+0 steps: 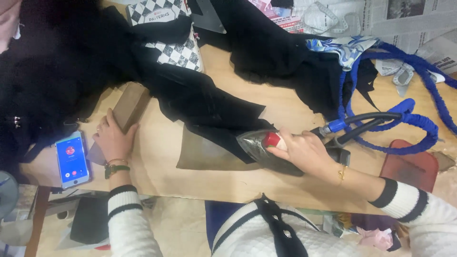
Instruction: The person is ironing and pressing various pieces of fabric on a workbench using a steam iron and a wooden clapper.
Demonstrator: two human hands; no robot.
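Iron (266,150) clasped by right hand (304,152) grip.

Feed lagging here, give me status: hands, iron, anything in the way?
Right hand gripping iron, pressing black fabric. Left hand on brown block. Phone beside left hand; blue hose trails behind iron.

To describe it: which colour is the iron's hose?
Bright blue hose, seen in the head view.

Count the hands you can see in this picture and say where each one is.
2. The left hand rests on a brown block beside a phone; the right hand grips the iron on black fabric.
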